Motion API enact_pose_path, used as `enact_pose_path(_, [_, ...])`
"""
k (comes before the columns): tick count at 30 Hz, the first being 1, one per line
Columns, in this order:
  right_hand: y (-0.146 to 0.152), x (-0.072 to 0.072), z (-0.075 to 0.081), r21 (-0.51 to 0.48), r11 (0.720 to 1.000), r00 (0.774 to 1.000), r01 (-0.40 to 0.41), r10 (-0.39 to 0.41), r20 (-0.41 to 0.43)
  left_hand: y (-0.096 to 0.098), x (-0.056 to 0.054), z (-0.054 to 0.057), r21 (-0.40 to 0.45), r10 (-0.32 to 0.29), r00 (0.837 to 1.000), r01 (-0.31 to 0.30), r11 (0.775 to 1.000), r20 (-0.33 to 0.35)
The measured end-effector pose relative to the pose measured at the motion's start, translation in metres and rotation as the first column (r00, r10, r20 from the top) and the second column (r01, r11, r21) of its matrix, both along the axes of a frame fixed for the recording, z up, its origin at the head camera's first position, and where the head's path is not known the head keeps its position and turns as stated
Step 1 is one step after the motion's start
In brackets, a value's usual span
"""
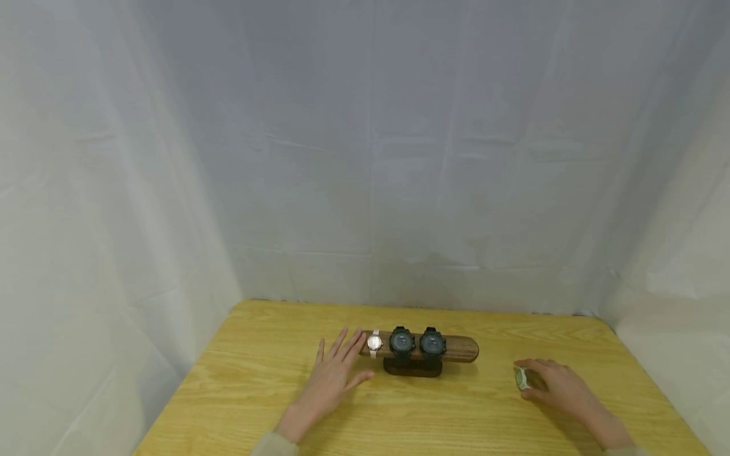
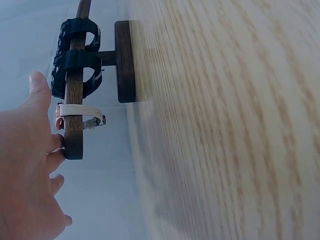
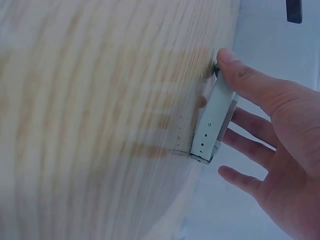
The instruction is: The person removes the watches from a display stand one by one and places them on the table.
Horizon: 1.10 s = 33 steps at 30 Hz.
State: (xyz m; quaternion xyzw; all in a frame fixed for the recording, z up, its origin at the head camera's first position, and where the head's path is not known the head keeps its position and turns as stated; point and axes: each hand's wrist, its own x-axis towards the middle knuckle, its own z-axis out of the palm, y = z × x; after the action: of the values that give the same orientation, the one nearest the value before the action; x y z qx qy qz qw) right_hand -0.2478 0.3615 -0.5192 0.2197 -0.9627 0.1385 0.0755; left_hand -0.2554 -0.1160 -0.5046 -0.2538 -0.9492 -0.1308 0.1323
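Observation:
A dark wooden watch stand [image 1: 463, 349] holds two black watches [image 1: 402, 341] and a small watch with a white strap [image 1: 374, 342] at its left end. My left hand [image 1: 326, 385] has its fingers spread, their tips at that left end of the bar. In the left wrist view, the fingertips touch the bar's end [image 2: 74, 145] just past the white strap. Off to the right of the stand, my right hand [image 1: 561, 387] pinches a pale green watch [image 1: 521, 379] between thumb and fingers. Its strap with a row of holes [image 3: 207, 122] shows low over the tabletop in the right wrist view.
The light wooden table [image 1: 239, 367] reaches back to a pale cloth curtain [image 1: 365, 190], which also hangs along both sides. The stand's dark base [image 1: 413, 368] sits on the tabletop around the middle.

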Motion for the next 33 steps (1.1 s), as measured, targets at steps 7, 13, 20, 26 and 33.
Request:
enact_pose_path(7, [0.0, 0.002, 0.002, -0.034, 0.999, 1.0, 0.019, -0.019, -0.009, 0.0, 0.0, 0.001, 0.009, -0.006, 1.0, 0.006, 1.0, 0.003])
enact_pose_path(13, [-0.001, 0.002, 0.005, -0.052, 0.998, 0.991, 0.038, -0.044, -0.125, 0.001, 0.001, 0.001, 0.007, -0.001, 1.0, 0.001, 1.0, 0.01])
enact_pose_path(20, [-0.008, -0.001, 0.008, -0.097, 0.995, 0.942, -0.024, -0.01, -0.336, 0.002, 0.002, 0.003, 0.039, -0.009, 1.0, 0.009, 0.999, -0.005])
enact_pose_path(26, [-0.023, -0.008, 0.007, -0.125, 0.986, 0.869, -0.114, 0.038, -0.494, 0.001, 0.003, 0.004, 0.037, -0.01, 1.0, 0.011, 0.999, -0.024])
enact_pose_path(33, [-0.053, -0.017, 0.013, -0.14, 0.972, 0.835, -0.187, 0.082, -0.545, 0.001, 0.003, 0.004, 0.042, 0.004, 1.0, -0.005, 0.999, 0.023])
